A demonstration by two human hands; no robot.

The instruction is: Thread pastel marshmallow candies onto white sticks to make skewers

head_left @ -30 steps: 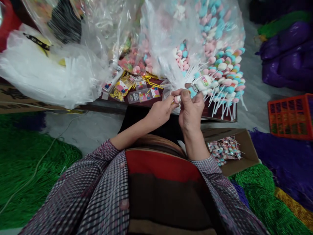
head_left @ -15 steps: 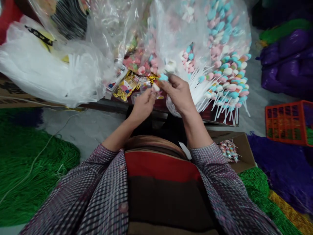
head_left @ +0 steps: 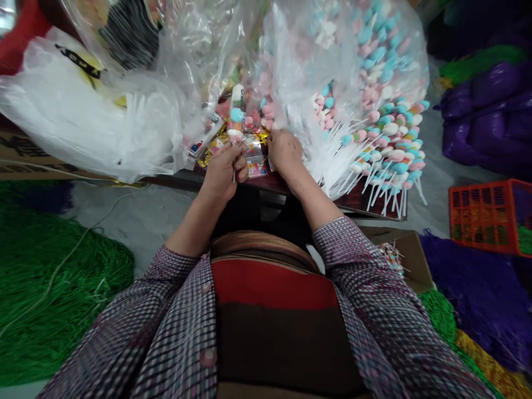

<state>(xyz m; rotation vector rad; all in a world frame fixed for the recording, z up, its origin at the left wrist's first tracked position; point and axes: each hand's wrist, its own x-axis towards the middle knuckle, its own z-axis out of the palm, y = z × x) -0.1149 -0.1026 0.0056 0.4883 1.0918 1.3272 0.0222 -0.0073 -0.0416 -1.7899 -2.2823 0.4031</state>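
Observation:
My left hand (head_left: pixel 226 166) is closed around the stick of a marshmallow skewer (head_left: pixel 236 113), which stands upright in a clear wrapper. White, blue, orange and pink pieces show on it. My right hand (head_left: pixel 285 152) rests low over the table, fingers curled together beside some gold twist ties (head_left: pixel 262 134); what its fingertips pinch, if anything, is hidden. Between the hands lie small printed packets (head_left: pixel 255 166). To the right of my right hand is a bundle of white sticks (head_left: pixel 332 158), and beyond it a pile of marshmallow skewers (head_left: pixel 394 144).
Clear bags of marshmallows (head_left: pixel 374 50) fill the table's back. A white plastic bag (head_left: pixel 83 122) lies at left. A cardboard box (head_left: pixel 415 257) with wrapped skewers stands below right, near an orange crate (head_left: pixel 477 213). Green cord (head_left: pixel 62 288) and purple cord (head_left: pixel 474 299) cover the floor.
Both hands were close together on the marshmallow skewer. Now my left hand has moved left with it, raising it upright, and my right hand has let go and come down by the gold ties.

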